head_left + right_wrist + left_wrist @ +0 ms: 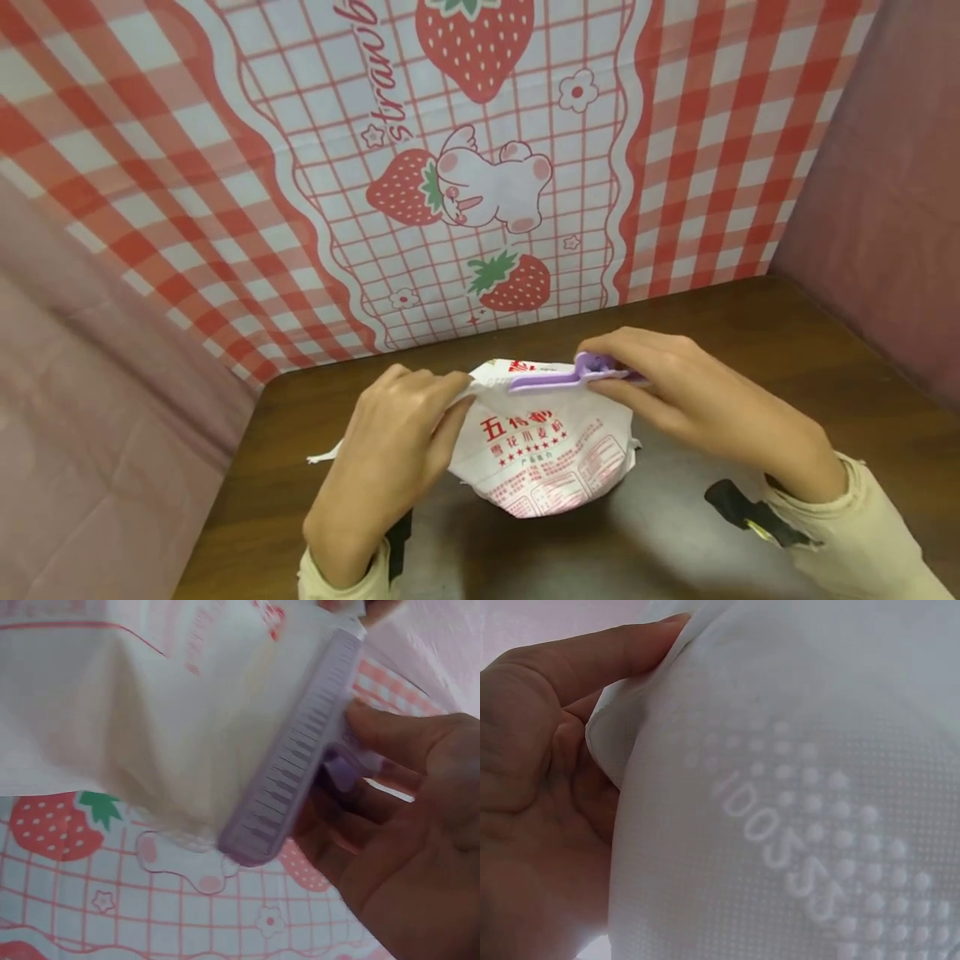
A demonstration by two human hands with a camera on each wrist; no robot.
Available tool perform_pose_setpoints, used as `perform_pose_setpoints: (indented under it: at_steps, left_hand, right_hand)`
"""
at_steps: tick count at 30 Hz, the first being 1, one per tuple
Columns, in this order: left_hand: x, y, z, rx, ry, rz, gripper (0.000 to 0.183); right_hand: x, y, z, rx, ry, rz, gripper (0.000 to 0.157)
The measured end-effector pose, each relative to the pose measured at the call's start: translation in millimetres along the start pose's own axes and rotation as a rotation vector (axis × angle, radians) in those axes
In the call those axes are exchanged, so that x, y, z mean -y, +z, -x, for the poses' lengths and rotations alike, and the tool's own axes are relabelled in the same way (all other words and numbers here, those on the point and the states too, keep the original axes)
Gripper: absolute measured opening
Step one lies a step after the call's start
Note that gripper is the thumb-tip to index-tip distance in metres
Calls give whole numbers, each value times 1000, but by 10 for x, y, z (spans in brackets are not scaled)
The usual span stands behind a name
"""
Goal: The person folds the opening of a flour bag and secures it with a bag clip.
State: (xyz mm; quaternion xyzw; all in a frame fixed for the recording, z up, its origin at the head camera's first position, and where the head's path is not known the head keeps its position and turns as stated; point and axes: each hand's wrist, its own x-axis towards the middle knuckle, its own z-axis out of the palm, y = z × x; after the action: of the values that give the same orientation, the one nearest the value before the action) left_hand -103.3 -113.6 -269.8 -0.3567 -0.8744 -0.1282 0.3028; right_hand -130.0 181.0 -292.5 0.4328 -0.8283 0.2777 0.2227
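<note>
Head view shows us both hands at the top of a white bag (536, 454), which sits upright between them over the table (247, 500), its front printed in red with characters and a row of stars. We see the left hand (393, 442) pinching the upper left corner of the bag between thumb and fingers, while the right hand (660, 375) grasps a purple clip (546, 382) near the upper right. From where we look, the clip runs along the top edge of the bag, with more printed bag showing behind it; whether its two arms are closed on the bag, we cannot tell. Nor can we tell whether the bag's underside touches the table. Left wrist view gives us the thumb pressed on a fold of white, finely textured material with raised dots and lettering. Right wrist view shows us thumb and fingers around the clip's handle, its long bar marked with fine lines against the bag. Behind everything we see a red-and-white cloth (690, 150) with strawberries, and pink fabric (855, 208) at the sides.
</note>
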Motion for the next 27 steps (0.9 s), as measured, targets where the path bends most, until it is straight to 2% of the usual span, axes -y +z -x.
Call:
perform_pose_setpoints:
  at_steps: [4, 7, 12, 15, 20, 22, 25, 27]
  left_hand:
    - [16, 23, 3, 47, -33, 16, 15]
    - [6, 35, -5, 74, -51, 16, 18]
    - [-31, 52, -49, 9, -36, -34, 11]
    - [-46, 66, -72, -30, -11, -57, 11]
    - [-45, 56, -81, -50, 28, -52, 14]
    - [-40, 53, -80, -62, 45, -38, 13]
    - [-33, 54, -76, -79, 60, -24, 14]
    - [-30, 59, -70, -83, 62, -15, 13]
  right_hand:
    - [-1, 1, -58, 51, 30, 14, 34]
    - [5, 7, -65, 55, 14, 43, 33]
    - [9, 19, -78, 29, -25, 59, 34]
    - [11, 10, -76, 31, -13, 56, 34]
    - [29, -50, -60, 41, 21, 8, 35]
    - [22, -83, -52, 12, 8, -22, 37]
    - [-7, -122, -49, -73, -21, -49, 40]
    - [-23, -145, -49, -138, -34, -49, 36]
